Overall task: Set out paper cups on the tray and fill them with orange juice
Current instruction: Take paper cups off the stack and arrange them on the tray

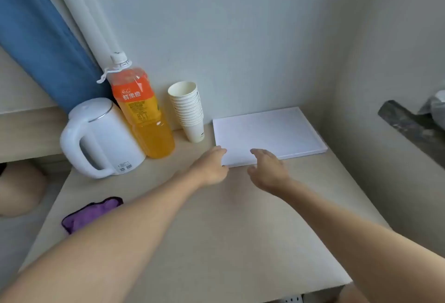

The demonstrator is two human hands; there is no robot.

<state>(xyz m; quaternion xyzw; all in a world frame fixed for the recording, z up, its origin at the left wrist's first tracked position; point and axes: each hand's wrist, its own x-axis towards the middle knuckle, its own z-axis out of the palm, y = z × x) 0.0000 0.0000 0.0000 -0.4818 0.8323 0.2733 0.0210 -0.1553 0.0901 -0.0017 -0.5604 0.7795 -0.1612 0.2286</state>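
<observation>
Here both hands are at the near left corner of the white tray (277,131), which lies flat on the desk (216,230) by the wall: the left hand (212,168) touches the corner, the right hand (267,170) is over the near edge, and each grip is apart, fingers relaxed, holding nothing. The stack of paper cups (187,110) stands just beside the tray's left side, with the juice bottle (144,115), cap on, beyond it. I think it is best to take the tray by two edges and slide it flat and slowly, so its corner does not knock the light cups.
</observation>
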